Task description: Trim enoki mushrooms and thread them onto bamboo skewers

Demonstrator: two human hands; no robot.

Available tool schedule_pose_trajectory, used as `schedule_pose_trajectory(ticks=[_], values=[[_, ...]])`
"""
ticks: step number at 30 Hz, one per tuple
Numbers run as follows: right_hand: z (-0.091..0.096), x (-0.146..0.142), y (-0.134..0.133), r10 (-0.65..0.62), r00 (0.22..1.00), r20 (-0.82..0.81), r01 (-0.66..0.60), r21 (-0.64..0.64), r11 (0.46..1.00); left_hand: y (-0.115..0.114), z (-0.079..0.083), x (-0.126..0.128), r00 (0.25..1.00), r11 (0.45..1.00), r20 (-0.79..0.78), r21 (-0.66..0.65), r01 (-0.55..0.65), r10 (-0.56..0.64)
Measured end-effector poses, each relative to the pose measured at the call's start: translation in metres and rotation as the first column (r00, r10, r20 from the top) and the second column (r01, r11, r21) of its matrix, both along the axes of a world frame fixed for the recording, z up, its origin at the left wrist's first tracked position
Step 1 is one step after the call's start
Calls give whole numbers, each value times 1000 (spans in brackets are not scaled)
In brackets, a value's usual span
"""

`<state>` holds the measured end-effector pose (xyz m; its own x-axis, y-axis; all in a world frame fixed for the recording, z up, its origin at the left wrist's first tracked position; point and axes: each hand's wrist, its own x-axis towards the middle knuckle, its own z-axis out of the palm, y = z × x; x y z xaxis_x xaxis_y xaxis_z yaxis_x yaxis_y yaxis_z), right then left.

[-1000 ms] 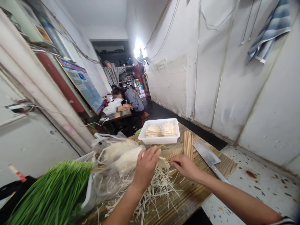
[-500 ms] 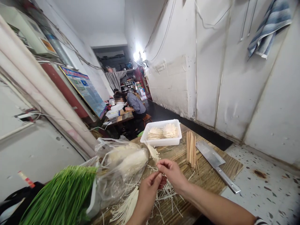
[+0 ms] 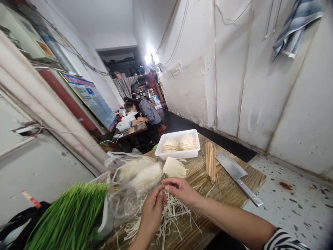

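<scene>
My left hand (image 3: 153,205) and my right hand (image 3: 179,191) meet above the table, fingertips pinched together on a thin wooden skewer (image 3: 163,177). On its upper end spreads a flat, pale fan of enoki mushrooms (image 3: 174,167). The lower part of the skewer is hidden by my fingers. Loose enoki strands (image 3: 173,215) lie scattered under both hands. Left of them, a clear plastic bag (image 3: 121,203) holds larger enoki bunches (image 3: 148,175). Beyond the hands, a white plastic tub (image 3: 179,153) contains several skewered enoki fans (image 3: 187,141).
Bundled wooden skewers (image 3: 211,161) and a cleaver (image 3: 234,170) lie to the right on the wooden table (image 3: 249,180). Green chives (image 3: 70,211) fill the left foreground beside a white container (image 3: 104,218). A person (image 3: 149,113) sits at another table further back.
The enoki fan has turned from nearly edge-on to its broad side, facing me. Both hands have shifted slightly left, still pinching the skewer. The whole view has shifted a little.
</scene>
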<state>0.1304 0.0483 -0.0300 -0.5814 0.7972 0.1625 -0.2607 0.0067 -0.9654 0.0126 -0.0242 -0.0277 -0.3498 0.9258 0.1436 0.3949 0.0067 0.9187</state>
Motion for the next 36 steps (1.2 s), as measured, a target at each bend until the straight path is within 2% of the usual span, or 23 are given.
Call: schedule_pose_trajectory(ticks=[4, 7, 9, 12, 14, 16, 19, 21, 23, 24, 26, 28, 30, 32, 36], values=[[4, 5, -1, -90, 993, 82, 85, 60, 995, -6, -5, 18, 999, 997, -10, -69, 39, -40], [15, 22, -3, -60, 989, 136, 47, 96, 994, -22, -6, 23, 984, 999, -173, -15, 31, -33], [22, 37, -6, 56, 986, 156, -64, 45, 997, -35, -7, 16, 938, 988, -337, 148, -32, 81], [21, 57, -11, 234, 966, 109, -220, -125, 967, -51, -8, -3, 807, 906, -494, 406, -116, 324], [8, 66, -10, 260, 947, 186, -236, -143, 961, -57, -11, -17, 729, 870, -542, 469, -152, 419], [-14, 73, -4, 209, 898, 386, -203, -57, 977, -55, -15, -27, 692, 878, -581, 449, -165, 427], [-50, 83, 11, 62, 810, 583, -127, 71, 989, -37, -28, -36, 687, 928, -649, 358, -105, 328], [-68, 88, 20, -55, 745, 665, -83, 175, 981, -16, -38, -36, 657, 965, -730, 261, 10, 190], [-78, 93, 26, -173, 657, 734, -83, 298, 951, 9, -49, -29, 567, 976, -824, 116, 186, -10], [-81, 94, 27, -219, 613, 759, -100, 349, 932, 20, -54, -24, 499, 958, -858, 34, 286, -119], [-84, 93, 26, -286, 528, 799, -153, 421, 894, 39, -64, -13, 343, 881, -888, -130, 455, -308], [-86, 91, 23, -332, 451, 829, -213, 461, 862, 52, -73, -3, 226, 803, -882, -236, 546, -413], [-88, 88, 18, -367, 378, 850, -268, 480, 836, 57, -79, 2, 175, 763, -872, -285, 580, -458], [-91, 86, 15, -393, 314, 864, -317, 486, 814, 59, -84, 3, 155, 743, -863, -306, 595, -480], [-94, 85, 10, -423, 233, 876, -399, 483, 780, 59, -88, 1, 126, 708, -828, -376, 598, -546]])
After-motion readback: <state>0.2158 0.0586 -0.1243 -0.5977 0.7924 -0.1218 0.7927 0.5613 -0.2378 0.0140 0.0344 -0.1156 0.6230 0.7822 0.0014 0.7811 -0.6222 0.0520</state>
